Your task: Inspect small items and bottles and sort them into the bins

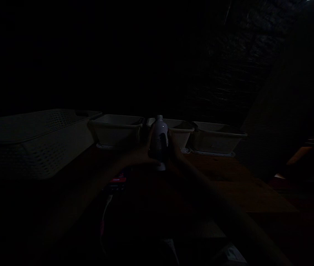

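Observation:
In the dim head view, a pale bottle (pixel 161 135) with a white cap and a dark label stands upright between my two hands over the wooden table (pixel 229 188). My left hand (pixel 145 152) grips its left side, thumb and fingers around it. Against the right side my right hand (pixel 174 147) is closed on the same bottle. Darkness hides most finger detail, and I cannot tell whether the bottle's base touches the table. A phone with a lit screen (pixel 117 181) lies below my left forearm.
A large perforated basket (pixel 74 147) stands at the left. Behind the bottle are a left tub (pixel 116 133), a middle tub (pixel 183 137) and a right tub (pixel 216 142). A pale cable (pixel 105 210) runs from the phone. Part of another person (pixel 298 157) shows at far right.

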Demonstrator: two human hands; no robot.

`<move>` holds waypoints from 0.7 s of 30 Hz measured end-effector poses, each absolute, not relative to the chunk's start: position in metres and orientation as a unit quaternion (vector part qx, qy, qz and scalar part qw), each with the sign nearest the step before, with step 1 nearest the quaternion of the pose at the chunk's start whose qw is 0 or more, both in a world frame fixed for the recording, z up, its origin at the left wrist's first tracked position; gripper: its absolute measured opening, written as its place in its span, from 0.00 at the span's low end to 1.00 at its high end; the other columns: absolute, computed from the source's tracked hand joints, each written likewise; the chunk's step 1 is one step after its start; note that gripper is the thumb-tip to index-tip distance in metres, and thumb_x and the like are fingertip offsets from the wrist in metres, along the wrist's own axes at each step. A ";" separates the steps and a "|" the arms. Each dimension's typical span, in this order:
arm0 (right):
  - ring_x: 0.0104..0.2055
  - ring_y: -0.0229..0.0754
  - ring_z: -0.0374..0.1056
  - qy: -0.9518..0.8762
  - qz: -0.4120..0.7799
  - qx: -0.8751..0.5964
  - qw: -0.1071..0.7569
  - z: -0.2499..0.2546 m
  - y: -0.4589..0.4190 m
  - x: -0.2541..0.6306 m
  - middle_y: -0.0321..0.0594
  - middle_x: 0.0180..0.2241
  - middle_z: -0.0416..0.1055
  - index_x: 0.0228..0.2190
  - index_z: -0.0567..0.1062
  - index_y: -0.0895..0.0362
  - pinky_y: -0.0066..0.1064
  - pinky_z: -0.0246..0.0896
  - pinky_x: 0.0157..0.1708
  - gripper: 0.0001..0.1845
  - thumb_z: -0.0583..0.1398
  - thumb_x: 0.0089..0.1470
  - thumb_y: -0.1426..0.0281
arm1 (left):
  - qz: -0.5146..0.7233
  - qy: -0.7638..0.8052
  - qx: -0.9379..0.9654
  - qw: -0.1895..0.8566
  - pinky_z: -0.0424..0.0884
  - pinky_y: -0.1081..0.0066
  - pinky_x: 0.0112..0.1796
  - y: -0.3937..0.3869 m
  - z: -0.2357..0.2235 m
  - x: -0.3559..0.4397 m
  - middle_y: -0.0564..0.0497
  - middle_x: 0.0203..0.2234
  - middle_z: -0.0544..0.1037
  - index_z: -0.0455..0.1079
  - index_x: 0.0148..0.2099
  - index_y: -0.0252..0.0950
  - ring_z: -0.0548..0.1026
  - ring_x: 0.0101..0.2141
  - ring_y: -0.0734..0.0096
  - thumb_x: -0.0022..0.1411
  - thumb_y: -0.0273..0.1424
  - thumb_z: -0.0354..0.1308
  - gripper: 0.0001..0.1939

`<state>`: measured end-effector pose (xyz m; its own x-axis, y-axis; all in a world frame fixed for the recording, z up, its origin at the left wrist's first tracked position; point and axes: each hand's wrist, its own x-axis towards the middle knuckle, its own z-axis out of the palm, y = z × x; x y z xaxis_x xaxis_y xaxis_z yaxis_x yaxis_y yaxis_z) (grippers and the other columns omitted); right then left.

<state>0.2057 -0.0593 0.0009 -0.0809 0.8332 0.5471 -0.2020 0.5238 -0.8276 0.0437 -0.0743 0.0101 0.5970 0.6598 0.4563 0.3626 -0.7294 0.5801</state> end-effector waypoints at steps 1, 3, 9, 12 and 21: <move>0.55 0.47 0.57 -0.605 0.404 -0.264 0.633 0.002 -0.061 0.205 0.42 0.47 0.65 0.49 0.64 0.50 0.45 0.60 0.51 0.29 0.51 0.52 0.47 | 0.337 0.301 0.864 0.222 0.69 0.49 0.45 -0.075 0.010 0.044 0.31 0.61 0.50 0.11 0.63 0.41 0.63 0.55 0.44 0.43 0.36 0.68 0.68; 0.55 0.46 0.58 -0.606 0.397 -0.269 0.635 0.002 -0.067 0.202 0.41 0.48 0.65 0.51 0.63 0.49 0.44 0.60 0.51 0.28 0.54 0.52 0.50 | 0.334 0.319 0.861 0.213 0.68 0.48 0.46 -0.076 0.011 0.045 0.31 0.62 0.47 0.12 0.63 0.42 0.61 0.56 0.43 0.41 0.37 0.69 0.70; 0.45 0.43 0.65 -0.603 0.403 -0.271 0.633 -0.004 -0.074 0.196 0.39 0.49 0.64 0.53 0.59 0.45 0.42 0.64 0.45 0.30 0.58 0.50 0.54 | 0.313 0.347 0.867 0.174 0.64 0.48 0.50 -0.076 0.015 0.042 0.33 0.64 0.37 0.15 0.64 0.43 0.55 0.59 0.41 0.40 0.39 0.69 0.69; 0.46 0.43 0.64 -0.599 0.380 -0.273 0.650 -0.007 -0.073 0.195 0.40 0.48 0.64 0.53 0.59 0.45 0.43 0.63 0.47 0.29 0.56 0.51 0.53 | 0.301 0.339 0.877 0.160 0.64 0.49 0.49 -0.075 0.016 0.039 0.33 0.64 0.41 0.16 0.65 0.43 0.57 0.58 0.42 0.41 0.40 0.68 0.68; 0.46 0.42 0.64 -0.587 0.378 -0.282 0.657 -0.005 -0.075 0.197 0.41 0.47 0.66 0.52 0.62 0.50 0.38 0.61 0.46 0.28 0.55 0.52 0.53 | 0.298 0.334 0.890 0.089 0.69 0.56 0.46 -0.070 0.012 0.036 0.34 0.57 0.62 0.22 0.66 0.40 0.69 0.51 0.48 0.50 0.43 0.62 0.57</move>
